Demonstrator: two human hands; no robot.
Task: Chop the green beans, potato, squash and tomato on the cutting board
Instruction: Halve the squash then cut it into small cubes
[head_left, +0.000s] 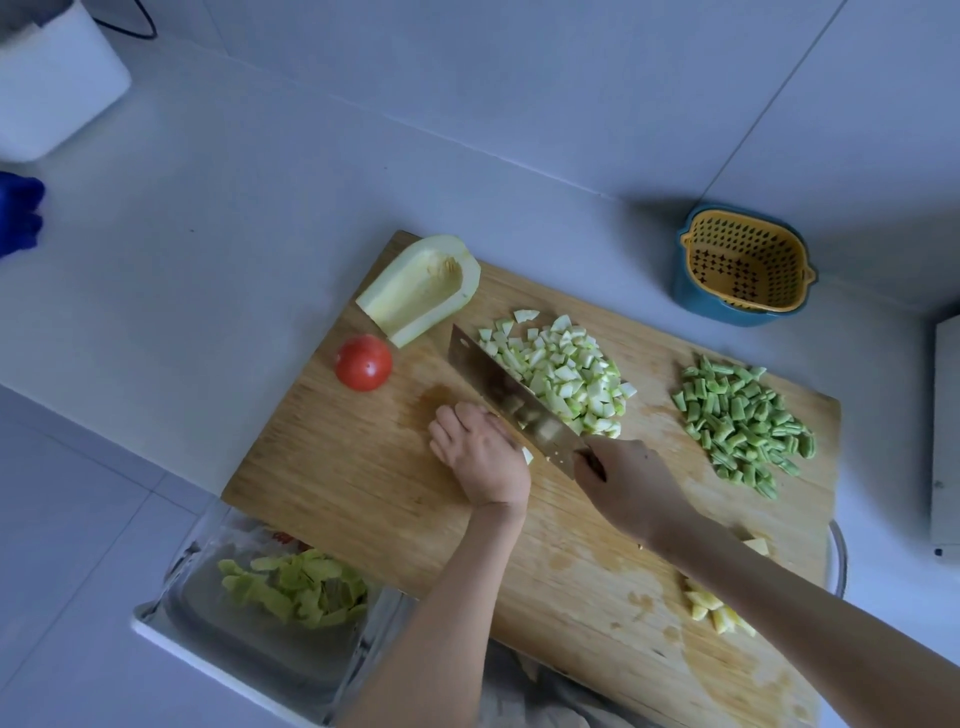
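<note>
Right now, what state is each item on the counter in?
Squash half: uncut, hollow side up.
Diced squash: piled beside the knife.
Green beans: chopped, piled.
Tomato: whole.
Potato: diced, small pile.
Knife: gripped by the right hand, blade down beside the left hand.
Left hand: curled over a squash piece.
Basket: empty.

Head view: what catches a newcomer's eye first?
The cleaver, gripped by the right hand, stands at centre against the left hand, which holds down a squash piece. Right of the blade lies the diced squash pile, chopped green beans farther right. A whole tomato and squash half sit far left on the cutting board.
</note>
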